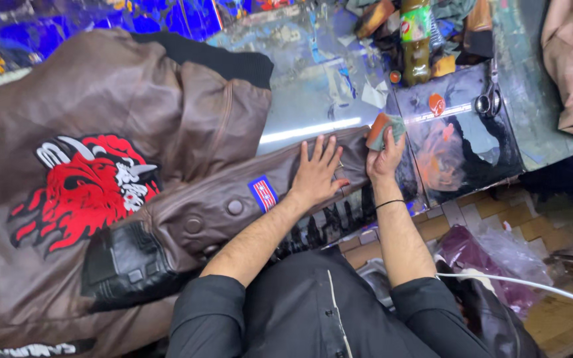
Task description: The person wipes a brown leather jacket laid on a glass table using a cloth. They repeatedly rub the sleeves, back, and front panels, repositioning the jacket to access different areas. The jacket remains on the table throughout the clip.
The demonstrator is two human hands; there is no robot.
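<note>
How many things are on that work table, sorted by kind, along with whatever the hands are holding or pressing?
Brown leather jacket, its sleeve pressed flat by the left hand: 1
Sponge held in the right hand: 1
Bottle: 1
Scissors: 1
Total: 4

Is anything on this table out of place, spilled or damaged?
Nothing looks spilled or damaged. The left hand lies flat on the jacket sleeve, and the right hand holds a sponge. Only the far table edge is cluttered: bottle, scissors, scraps.
</note>
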